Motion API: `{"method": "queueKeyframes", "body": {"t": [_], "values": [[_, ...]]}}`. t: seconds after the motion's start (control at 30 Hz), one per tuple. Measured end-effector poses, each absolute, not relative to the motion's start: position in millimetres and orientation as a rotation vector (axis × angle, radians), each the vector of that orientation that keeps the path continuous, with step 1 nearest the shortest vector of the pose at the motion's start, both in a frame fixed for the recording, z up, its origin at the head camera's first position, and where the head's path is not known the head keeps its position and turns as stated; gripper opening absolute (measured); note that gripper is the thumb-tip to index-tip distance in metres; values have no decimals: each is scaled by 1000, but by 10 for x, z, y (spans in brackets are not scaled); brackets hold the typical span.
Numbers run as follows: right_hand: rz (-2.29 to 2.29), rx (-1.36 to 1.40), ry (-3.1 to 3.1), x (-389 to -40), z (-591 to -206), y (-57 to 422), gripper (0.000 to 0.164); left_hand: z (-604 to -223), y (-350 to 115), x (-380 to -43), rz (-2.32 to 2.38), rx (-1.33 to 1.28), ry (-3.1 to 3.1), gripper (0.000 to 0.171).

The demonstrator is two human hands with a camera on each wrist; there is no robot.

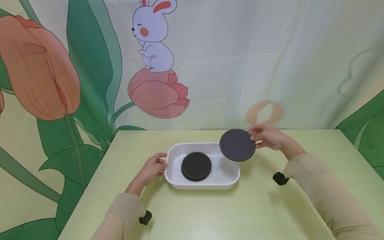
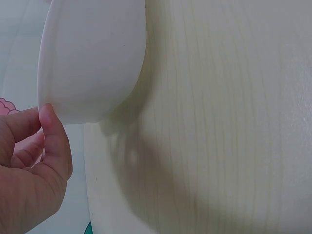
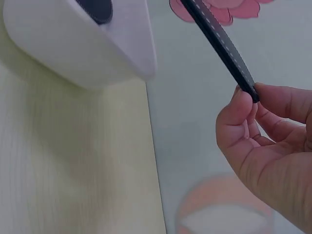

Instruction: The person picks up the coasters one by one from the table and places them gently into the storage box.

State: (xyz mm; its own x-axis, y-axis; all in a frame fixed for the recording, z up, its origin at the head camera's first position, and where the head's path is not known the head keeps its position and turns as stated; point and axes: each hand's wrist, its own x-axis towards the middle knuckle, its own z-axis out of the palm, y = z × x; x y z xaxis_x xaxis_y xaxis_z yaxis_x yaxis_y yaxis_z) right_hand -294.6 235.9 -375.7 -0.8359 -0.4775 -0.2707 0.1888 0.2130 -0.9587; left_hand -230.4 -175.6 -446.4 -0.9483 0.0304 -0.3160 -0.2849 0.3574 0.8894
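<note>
A white rectangular plastic basin (image 1: 223,174) with rounded corners sits on the table. My left hand (image 1: 151,169) pinches its left end at the rim, and the left wrist view shows finger and thumb (image 2: 54,131) on that edge. Inside the basin, left of its middle, lies a thick round black piece (image 1: 196,166), perhaps several coasters stacked. Above the basin's right back corner, a thin dark round coaster (image 1: 237,145) with a stitched edge is held up, tilted. My right hand (image 1: 269,137) pinches it by its right edge; the right wrist view shows it edge-on (image 3: 229,53).
The pale wood-grain table (image 1: 198,213) ends at the back against a curtain (image 1: 228,66) printed with tulips and a rabbit. A small black wrist piece hangs by each sleeve, one at the left (image 1: 145,217), one at the right (image 1: 280,178).
</note>
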Motion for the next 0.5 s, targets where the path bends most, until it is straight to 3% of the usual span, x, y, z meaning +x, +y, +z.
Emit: {"method": "queueKeyframes", "body": {"t": [0.5], "values": [[-1698, -245, 1928, -2969, -3937, 1762, 25, -4470, -1765, -2302, 1647, -225, 2338, 40]]}}
